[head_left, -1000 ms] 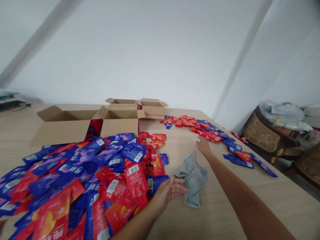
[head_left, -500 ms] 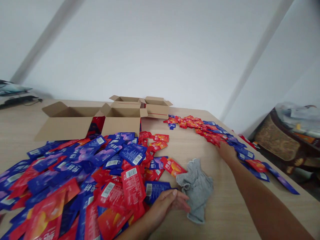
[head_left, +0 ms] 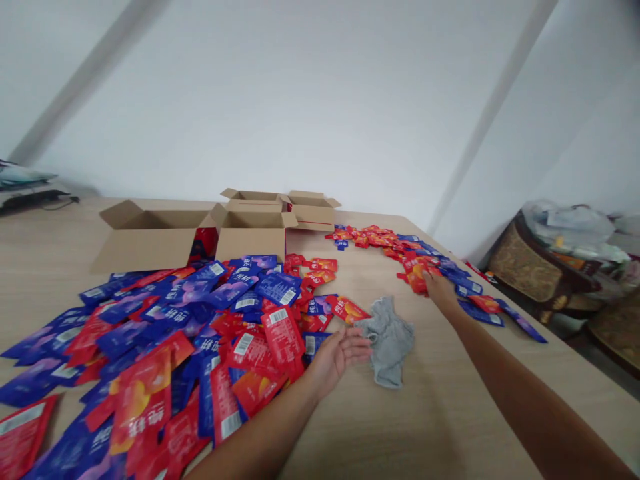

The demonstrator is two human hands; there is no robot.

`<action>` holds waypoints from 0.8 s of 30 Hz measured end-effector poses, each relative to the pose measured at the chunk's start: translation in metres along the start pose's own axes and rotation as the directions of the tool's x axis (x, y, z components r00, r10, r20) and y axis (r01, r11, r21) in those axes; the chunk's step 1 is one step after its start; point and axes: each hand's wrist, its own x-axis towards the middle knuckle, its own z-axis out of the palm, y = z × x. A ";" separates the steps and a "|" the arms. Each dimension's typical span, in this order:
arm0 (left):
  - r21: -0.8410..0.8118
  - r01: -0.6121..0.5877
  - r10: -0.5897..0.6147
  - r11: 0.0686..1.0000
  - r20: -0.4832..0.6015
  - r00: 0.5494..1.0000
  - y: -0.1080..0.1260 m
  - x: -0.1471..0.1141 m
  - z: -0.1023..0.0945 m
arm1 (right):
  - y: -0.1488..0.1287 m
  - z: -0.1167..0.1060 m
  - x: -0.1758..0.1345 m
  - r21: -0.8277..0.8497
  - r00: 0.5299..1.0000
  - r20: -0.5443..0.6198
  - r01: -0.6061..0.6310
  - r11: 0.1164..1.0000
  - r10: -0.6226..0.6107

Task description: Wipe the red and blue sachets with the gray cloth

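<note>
My left hand [head_left: 339,357] is open, palm turned inward and fingers apart, between the large packet pile and a crumpled grey cloth [head_left: 389,341]. Its fingertips overlap the cloth's left edge in the view; whether they touch it I cannot tell. My right arm reaches out to the right, where my right hand [head_left: 440,291] is closed on a red packet [head_left: 416,273] with orange print. Other red packets lie close by, so I cannot tell how many it grips. Blue packets [head_left: 469,287] lie just beyond that hand.
Red and blue packets [head_left: 175,310] are heaped across the left of the wooden table [head_left: 360,433]. Open cardboard boxes [head_left: 253,241] stand behind the heap. A band of packets [head_left: 373,237] curves along the back right. Past the right edge is a patterned chair [head_left: 523,263] with plastic bags.
My right hand has drawn slightly back with the red packet, which now stands out from the row. My left hand has opened its fingers wider. The view has shifted a little.
</note>
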 end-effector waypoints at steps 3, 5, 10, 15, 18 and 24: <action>-0.172 0.001 -0.004 0.985 -0.020 1.000 0.005 0.000 -0.001 | -0.024 0.021 -0.047 0.210 0.968 0.215 0.082 0.974 -0.128; -0.256 0.002 -0.005 0.967 -0.014 1.000 0.008 -0.002 0.000 | -0.035 0.034 -0.075 0.360 0.879 0.385 0.138 0.923 -0.282; -0.294 0.033 -0.035 0.955 -0.002 0.999 0.012 -0.007 0.005 | -0.035 0.051 -0.110 0.049 0.861 0.220 0.459 0.887 -0.458; -0.287 0.037 -0.037 0.957 0.006 0.999 0.011 -0.007 0.004 | -0.008 0.070 -0.123 -0.262 0.879 0.156 0.477 0.839 -0.452; -0.286 0.039 -0.041 0.958 -0.001 0.999 0.010 -0.005 0.001 | 0.003 0.069 -0.121 -0.215 0.883 0.029 0.463 0.860 -0.468; -0.280 0.015 -0.020 0.960 -0.017 1.000 0.008 -0.003 0.003 | -0.033 0.049 -0.143 0.068 0.879 -0.104 0.474 0.878 -0.466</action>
